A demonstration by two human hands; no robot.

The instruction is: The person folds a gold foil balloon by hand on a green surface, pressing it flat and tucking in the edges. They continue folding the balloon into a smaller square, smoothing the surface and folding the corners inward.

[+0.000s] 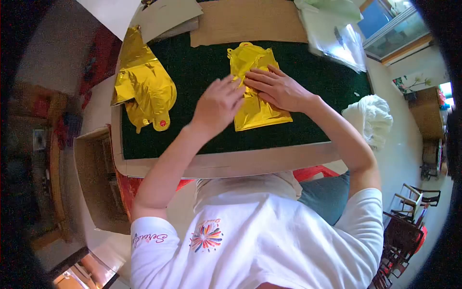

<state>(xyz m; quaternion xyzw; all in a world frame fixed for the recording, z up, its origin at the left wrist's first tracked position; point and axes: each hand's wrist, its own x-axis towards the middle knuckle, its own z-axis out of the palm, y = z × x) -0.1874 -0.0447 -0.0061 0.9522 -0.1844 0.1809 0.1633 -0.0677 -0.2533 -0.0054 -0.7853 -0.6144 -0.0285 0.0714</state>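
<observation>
A flat, folded gold foil balloon [262, 118] lies on the dark green mat [192, 144] in front of me. My right hand [279, 90] rests flat on its upper right part, fingers stretched toward the left. Just over the balloon's left edge is my left hand [219, 103], its fingers apart and slightly blurred, with nothing in them. Small tabs show at the balloon's top end. At the left of the mat lies a crumpled heap of gold foil balloons [149, 89] with a small red mark on one tail.
Cardboard [250, 21] lies along the table's far side, with clear plastic bags [337, 41] at the far right. A white cloth bundle [369, 118] sits by the right edge. Below the left edge stands an open cardboard box [91, 178].
</observation>
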